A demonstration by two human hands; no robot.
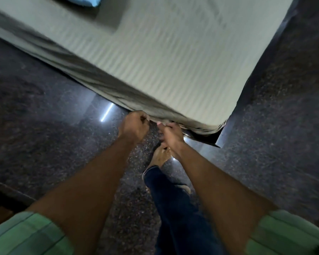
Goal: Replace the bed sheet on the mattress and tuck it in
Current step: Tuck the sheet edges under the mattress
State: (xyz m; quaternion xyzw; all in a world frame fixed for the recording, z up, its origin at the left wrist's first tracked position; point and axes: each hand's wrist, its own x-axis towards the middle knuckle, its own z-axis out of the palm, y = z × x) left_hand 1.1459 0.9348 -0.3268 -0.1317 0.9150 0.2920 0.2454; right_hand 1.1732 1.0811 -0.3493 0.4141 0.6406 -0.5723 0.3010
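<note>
A pale, finely striped bed sheet (164, 57) covers the mattress, which fills the upper part of the head view and runs to a corner at the lower right. Along the near side the sheet hangs over the mattress edge in long slack folds. Both hands meet the sheet's lower hem close to that corner, side by side but not touching each other. The left hand (133, 126) is curled into a fist with its knuckles up, fingers closed on the hem. The right hand (170, 134), just beside it toward the corner, has its fingers bent round a bunch of the same hem, pinching the cloth where it gathers. Below the corner a dark piece of the bed frame (210, 138) shows under the sheet. Both forearms are bare, with green striped sleeves (26, 234) pushed up near the elbows. Between the arms a leg in dark blue jeans (173, 205) ends in a bare foot (160, 156) standing on the dark, speckled, polished floor (44, 116). At the top left, something blue (85, 0) lies on the bed; blur hides what it is.
</note>
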